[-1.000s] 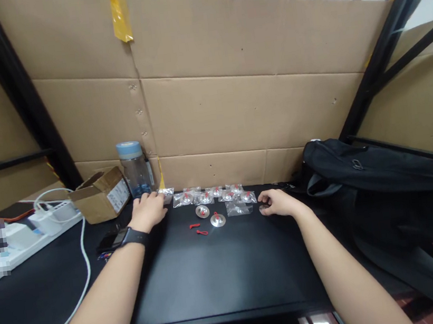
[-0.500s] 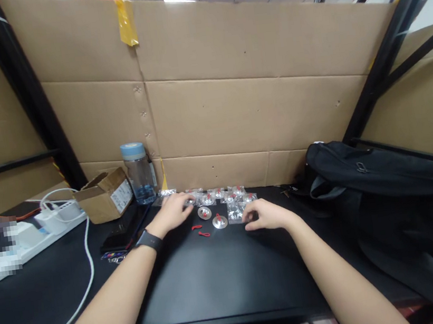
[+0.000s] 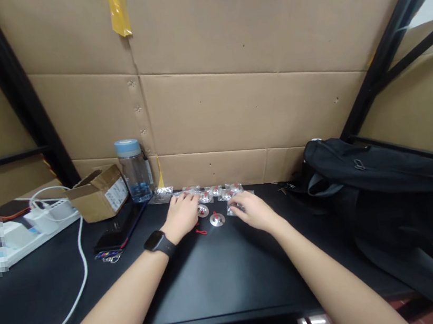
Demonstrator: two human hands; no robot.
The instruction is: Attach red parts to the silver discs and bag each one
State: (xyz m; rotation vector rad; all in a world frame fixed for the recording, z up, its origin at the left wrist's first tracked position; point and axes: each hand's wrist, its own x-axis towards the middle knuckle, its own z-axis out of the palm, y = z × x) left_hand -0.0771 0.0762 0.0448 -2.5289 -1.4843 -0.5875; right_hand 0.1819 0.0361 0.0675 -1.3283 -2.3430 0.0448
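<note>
Several clear plastic bags (image 3: 205,196) holding small finger cymbals with red parts lie in rows on the black table. Two loose silver finger cymbals lie in front: one (image 3: 217,219) has a red cord loop, and the other (image 3: 203,211) is beside the fingers of my left hand (image 3: 184,215). That hand reaches forward over the table with its fingers apart, partly covering the bags. A red cord loop (image 3: 201,232) lies near it. My right hand (image 3: 252,211), thumb apart from the fingers, is over a flat clear bag (image 3: 231,211) and hides part of it.
A water bottle (image 3: 134,173), an open cardboard box (image 3: 97,194), a dark phone-like slab (image 3: 117,231), keys (image 3: 111,258) and a white power strip (image 3: 30,234) with a cable stand left. A black backpack (image 3: 387,187) fills the right. Cardboard (image 3: 252,99) walls the back.
My left hand has moved right, now covering part of the red cords. My right hand has moved forward over the flat bag and the bags behind it. The view has shifted slightly.
</note>
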